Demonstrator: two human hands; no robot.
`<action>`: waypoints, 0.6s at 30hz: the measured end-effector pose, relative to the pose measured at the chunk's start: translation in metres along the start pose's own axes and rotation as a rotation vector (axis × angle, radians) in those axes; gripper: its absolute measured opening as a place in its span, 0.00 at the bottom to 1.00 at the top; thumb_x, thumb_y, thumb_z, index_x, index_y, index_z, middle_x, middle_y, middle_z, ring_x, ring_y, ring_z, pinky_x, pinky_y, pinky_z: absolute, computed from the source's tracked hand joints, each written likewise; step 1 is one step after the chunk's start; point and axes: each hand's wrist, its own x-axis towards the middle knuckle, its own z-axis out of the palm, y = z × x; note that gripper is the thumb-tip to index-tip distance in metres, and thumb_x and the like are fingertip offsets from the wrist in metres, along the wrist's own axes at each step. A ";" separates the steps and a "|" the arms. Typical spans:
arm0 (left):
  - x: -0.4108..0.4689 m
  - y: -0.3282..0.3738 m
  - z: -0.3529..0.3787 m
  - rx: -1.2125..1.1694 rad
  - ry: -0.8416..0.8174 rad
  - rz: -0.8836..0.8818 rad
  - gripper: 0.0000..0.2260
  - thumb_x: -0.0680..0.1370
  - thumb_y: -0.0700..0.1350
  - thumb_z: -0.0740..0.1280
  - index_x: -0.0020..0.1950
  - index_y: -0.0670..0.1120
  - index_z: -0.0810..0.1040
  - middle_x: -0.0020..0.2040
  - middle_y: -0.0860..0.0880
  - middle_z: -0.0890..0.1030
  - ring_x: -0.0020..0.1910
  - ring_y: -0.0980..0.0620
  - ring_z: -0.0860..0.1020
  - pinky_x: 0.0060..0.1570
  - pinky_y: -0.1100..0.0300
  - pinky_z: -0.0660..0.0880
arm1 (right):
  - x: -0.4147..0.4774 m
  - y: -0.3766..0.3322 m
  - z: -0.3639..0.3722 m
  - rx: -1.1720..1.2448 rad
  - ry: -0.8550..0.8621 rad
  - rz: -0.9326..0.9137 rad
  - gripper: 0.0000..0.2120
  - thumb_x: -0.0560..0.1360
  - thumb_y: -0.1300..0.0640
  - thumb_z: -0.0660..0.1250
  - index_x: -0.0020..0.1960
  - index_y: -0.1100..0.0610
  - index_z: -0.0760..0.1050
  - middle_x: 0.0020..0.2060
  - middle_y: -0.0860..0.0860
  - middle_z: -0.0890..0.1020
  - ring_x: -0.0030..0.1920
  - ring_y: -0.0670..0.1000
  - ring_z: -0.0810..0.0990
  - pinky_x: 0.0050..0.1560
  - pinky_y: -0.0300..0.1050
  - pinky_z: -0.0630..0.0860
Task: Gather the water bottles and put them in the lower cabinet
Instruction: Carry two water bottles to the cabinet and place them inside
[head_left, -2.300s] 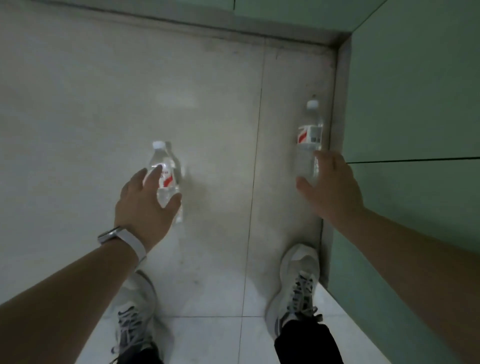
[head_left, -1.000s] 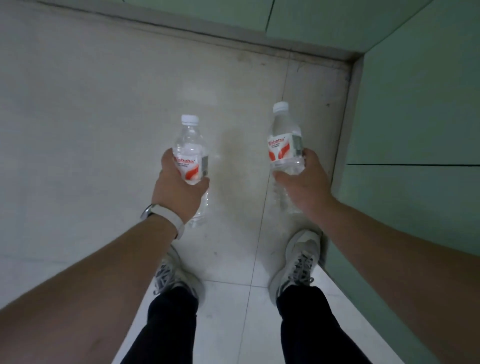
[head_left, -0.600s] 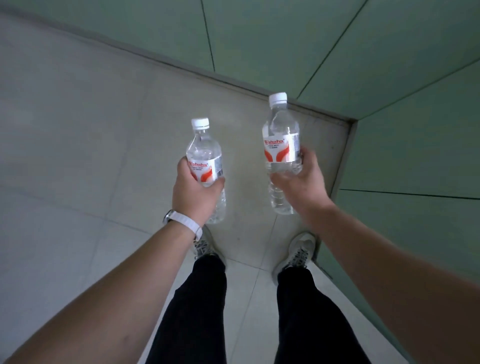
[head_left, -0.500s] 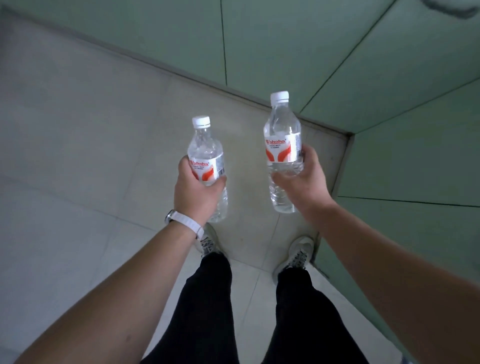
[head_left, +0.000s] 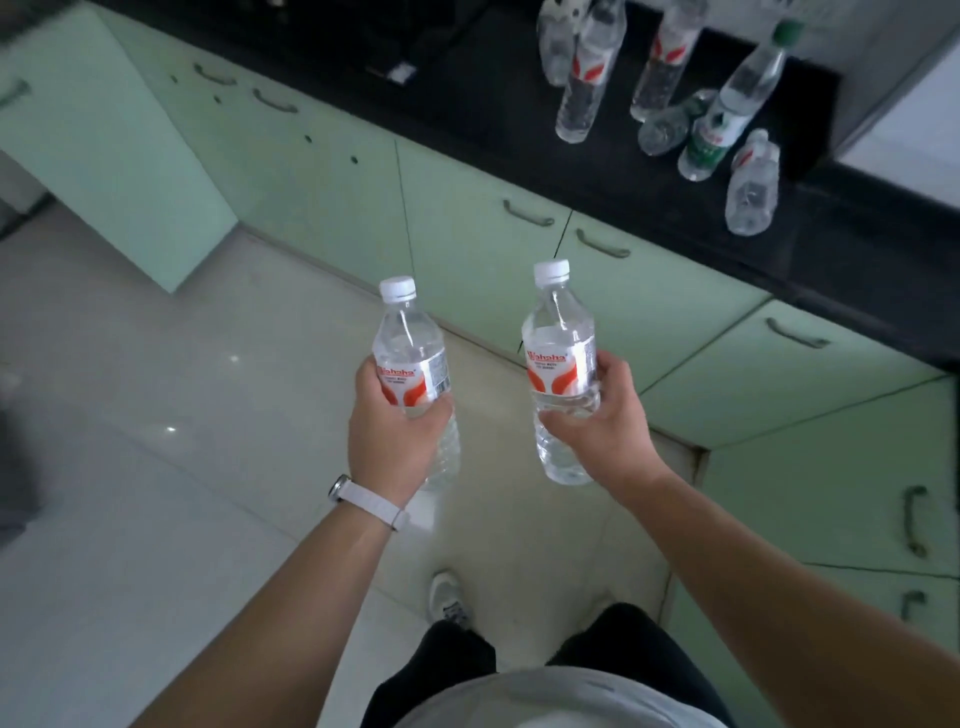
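Two clear plastic water bottles with white caps and red-orange labels, one (head_left: 415, 379) clamped in the left hand (head_left: 392, 441), one (head_left: 561, 374) in the right hand (head_left: 605, 421), look full: fairly heavy, thin-walled, best held mid-body. Both hang over the floor, before the pale green lower cabinet (head_left: 483, 244); beyond it more bottles (head_left: 711, 124) crowd the black tabletop (head_left: 493, 98).

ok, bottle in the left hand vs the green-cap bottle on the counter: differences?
The bottle in the left hand has a white cap and red-and-white label; the green-cap bottle has a green label. The first is gripped by the left hand above the floor; the second stands on the black counter among other bottles. Both are clear plastic, capped.
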 end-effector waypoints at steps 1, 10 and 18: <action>0.003 0.008 -0.009 -0.010 0.018 0.010 0.24 0.69 0.44 0.79 0.60 0.54 0.72 0.46 0.60 0.81 0.40 0.69 0.79 0.37 0.73 0.70 | 0.000 -0.012 0.002 0.009 -0.007 -0.020 0.31 0.67 0.61 0.77 0.61 0.45 0.65 0.50 0.38 0.78 0.47 0.34 0.78 0.45 0.31 0.71; 0.041 0.060 -0.033 -0.041 0.175 0.082 0.26 0.67 0.46 0.81 0.60 0.56 0.72 0.48 0.60 0.83 0.45 0.60 0.82 0.43 0.61 0.75 | 0.043 -0.086 0.006 0.126 -0.110 -0.157 0.32 0.67 0.65 0.76 0.64 0.47 0.67 0.51 0.42 0.80 0.46 0.35 0.81 0.45 0.32 0.74; 0.103 0.117 -0.023 -0.031 0.319 0.062 0.28 0.68 0.45 0.81 0.63 0.55 0.73 0.51 0.60 0.83 0.47 0.60 0.82 0.49 0.58 0.78 | 0.141 -0.141 0.013 0.211 -0.324 -0.223 0.34 0.67 0.68 0.76 0.66 0.50 0.67 0.53 0.45 0.80 0.49 0.39 0.81 0.49 0.37 0.76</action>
